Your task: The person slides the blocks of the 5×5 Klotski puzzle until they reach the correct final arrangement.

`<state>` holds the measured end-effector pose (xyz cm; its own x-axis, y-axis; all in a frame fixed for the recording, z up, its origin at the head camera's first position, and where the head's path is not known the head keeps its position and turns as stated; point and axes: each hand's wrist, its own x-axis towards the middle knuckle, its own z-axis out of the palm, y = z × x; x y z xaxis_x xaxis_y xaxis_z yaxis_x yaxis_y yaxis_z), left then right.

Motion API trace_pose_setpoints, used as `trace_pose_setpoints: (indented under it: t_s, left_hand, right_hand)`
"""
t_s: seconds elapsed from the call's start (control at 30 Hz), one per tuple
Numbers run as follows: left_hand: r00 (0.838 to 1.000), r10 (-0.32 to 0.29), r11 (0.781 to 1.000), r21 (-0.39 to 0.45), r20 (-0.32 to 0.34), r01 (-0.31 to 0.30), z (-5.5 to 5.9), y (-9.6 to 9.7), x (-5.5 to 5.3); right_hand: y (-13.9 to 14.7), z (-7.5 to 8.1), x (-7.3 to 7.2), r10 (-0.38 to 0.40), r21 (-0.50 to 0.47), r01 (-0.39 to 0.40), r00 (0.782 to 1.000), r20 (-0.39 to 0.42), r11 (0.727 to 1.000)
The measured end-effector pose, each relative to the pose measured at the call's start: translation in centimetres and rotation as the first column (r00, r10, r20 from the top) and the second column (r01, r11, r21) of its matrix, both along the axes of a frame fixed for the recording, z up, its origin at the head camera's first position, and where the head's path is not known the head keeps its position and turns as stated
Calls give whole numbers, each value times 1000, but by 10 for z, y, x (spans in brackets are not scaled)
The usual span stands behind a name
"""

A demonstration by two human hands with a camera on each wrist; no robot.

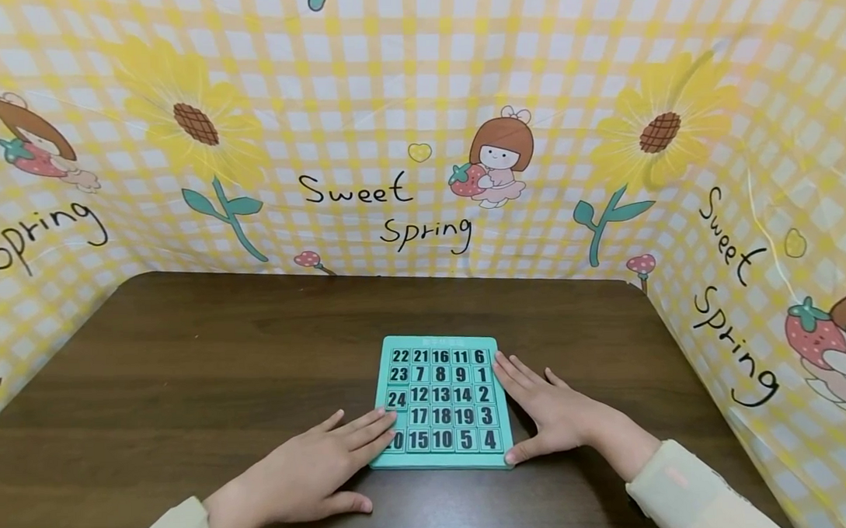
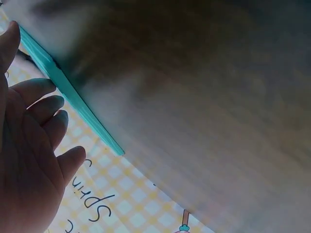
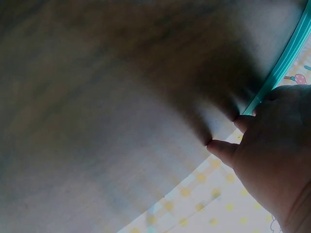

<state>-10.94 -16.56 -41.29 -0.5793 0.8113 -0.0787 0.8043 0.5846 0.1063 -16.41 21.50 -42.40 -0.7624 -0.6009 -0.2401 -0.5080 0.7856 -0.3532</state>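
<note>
A turquoise number slide puzzle (image 1: 450,407) lies flat on the table, its black-numbered tiles set in five columns. My left hand (image 1: 318,462) reaches in from the left with fingers extended. Its fingertips rest on the puzzle's left side, just below the 24 tile (image 1: 396,400), and partly cover a tile in the bottom left corner. A gap shows in the left column, left of the 17 tile (image 1: 419,416). Along the right edge lies my right hand (image 1: 557,411), fingertips by the upper part of that edge and thumb at the near right corner. Its fingers are spread and extended.
The dark brown wooden table (image 1: 189,365) extends around the puzzle. A yellow checked cloth (image 1: 361,103) with sunflowers, cartoon figures and "Sweet Spring" lettering hangs behind it and along both sides.
</note>
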Motion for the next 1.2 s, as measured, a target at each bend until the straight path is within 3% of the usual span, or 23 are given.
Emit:
trace_pose_setpoints:
  t_s: [0.17,0.3,0.6,0.87,1.2]
  left_hand:
    - [999,14,1000,14,34,-15,3,0,-3]
    - [998,26,999,27,59,-27,5,2,-14]
    - [998,48,998,40,49,-50,5,6,-37]
    - [996,53,999,-6,77,-52,2,12,-39]
    - [993,30,1000,-5,118,-30,1,13,-35]
  right_hand:
    - [1,0,0,-1,-1,1,1000,-1,1000]
    - [1,-1,-1,5,-4,-5,1000,2,1000]
    - [-2,-2,1,7,-7,-7,1000,12,1000]
    - [-1,-2,0,5,-8,-5,1000,2,1000]
    - [0,-1,0,4,-12,-4,1000,1,1000]
